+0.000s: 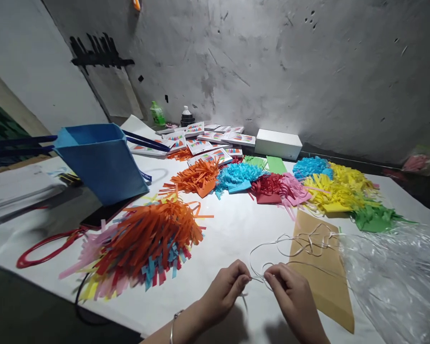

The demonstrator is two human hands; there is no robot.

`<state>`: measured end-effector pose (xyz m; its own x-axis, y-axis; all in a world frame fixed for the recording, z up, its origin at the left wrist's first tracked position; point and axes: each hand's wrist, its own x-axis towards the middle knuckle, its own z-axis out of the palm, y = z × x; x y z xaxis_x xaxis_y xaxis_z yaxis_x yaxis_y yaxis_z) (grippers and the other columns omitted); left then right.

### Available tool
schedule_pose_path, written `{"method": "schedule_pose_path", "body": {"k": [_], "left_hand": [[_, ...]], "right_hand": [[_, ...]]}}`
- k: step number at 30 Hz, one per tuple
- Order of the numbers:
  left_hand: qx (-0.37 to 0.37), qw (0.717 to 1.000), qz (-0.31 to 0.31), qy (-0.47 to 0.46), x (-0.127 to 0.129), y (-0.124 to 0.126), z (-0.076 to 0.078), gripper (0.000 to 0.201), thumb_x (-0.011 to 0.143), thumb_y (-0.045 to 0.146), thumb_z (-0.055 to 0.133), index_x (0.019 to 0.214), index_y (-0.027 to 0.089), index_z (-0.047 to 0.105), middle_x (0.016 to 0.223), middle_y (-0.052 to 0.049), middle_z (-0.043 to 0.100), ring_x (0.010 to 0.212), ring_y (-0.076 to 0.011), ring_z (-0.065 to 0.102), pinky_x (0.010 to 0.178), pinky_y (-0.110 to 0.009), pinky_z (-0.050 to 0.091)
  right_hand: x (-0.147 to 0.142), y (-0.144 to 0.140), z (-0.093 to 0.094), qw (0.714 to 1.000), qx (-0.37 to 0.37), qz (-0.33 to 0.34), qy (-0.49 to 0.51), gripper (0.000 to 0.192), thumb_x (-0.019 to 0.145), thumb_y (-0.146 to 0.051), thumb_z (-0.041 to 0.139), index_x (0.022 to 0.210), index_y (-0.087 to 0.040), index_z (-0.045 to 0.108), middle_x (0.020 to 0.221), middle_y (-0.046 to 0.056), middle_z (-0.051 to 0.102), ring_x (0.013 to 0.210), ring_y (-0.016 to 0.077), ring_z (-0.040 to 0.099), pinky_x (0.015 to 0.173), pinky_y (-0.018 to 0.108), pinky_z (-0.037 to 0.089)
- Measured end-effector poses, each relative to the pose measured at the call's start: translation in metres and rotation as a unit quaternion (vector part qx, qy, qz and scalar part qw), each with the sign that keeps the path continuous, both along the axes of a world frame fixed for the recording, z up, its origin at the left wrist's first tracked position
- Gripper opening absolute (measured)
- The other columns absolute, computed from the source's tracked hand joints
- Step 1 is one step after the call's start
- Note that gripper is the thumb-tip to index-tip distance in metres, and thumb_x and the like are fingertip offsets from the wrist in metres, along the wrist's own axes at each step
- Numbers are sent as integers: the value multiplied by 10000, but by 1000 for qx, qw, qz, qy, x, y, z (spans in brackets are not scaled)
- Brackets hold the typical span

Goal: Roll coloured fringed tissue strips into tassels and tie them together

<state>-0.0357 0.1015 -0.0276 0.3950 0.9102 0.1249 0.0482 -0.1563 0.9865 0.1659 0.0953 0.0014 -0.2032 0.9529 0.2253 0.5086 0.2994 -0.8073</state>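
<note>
A thin white ribbon (294, 241) is being pinched between both hands at the near edge of the white table (236, 224). The left hand (224, 289) is being held closed on the strand, thumb against forefinger; the right hand (290, 294) is likewise being held closed on it, fingertips facing the left. Only a short span is being kept taut between the two pinches, just above the tabletop.

The step in hand is judged to be the knotting or untangling of the ribbon at that span; which of the two cannot be told. The next move is judged to call for one pinch to be kept fixed while the free end is being drawn through, with light tension so that the loops do not snarl.

The held span is lying left to right across the view. From the right hand the remainder is trailing away and to the right in loose loops over a brown paper sheet (320, 277), toward clear plastic wrap (390, 272). No single long axis is being presented by the slack part.

A heap of fringed orange paper (154, 234) is lying to the left, apart from the hands.
</note>
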Motion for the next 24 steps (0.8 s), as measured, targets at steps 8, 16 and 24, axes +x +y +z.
{"method": "schedule_pose_path", "body": {"k": [8, 16, 24], "left_hand": [[-63, 990, 30, -125, 14, -4, -5, 398, 953, 601, 492, 926, 205, 471, 622, 88, 340, 530, -84, 276, 495, -198, 251], [-255, 937, -22, -236, 21, -10, 11, 464, 839, 627, 657, 860, 210, 452, 555, 120, 323, 468, -55, 162, 449, -200, 120], [-249, 955, -120, -104, 12, -4, 26, 508, 820, 692, 598, 777, 201, 473, 546, 82, 405, 434, -63, 245, 419, -208, 172]], "right_hand": [[-31, -4, -24, 994, -75, 20, 78, 312, 965, -426, 529, 782, -206, 654, 747, 11, 635, 692, 150, 585, 616, 233, 415], [-19, -14, -37, 991, 119, -11, 59, 284, 966, -277, 559, 1244, -281, 620, 1089, 57, 618, 1026, 182, 608, 785, 244, 516], [-22, -9, 24, 981, 87, -57, 166, 206, 967, -280, 582, 770, -225, 600, 765, -25, 575, 741, 124, 573, 697, 214, 460]]}}
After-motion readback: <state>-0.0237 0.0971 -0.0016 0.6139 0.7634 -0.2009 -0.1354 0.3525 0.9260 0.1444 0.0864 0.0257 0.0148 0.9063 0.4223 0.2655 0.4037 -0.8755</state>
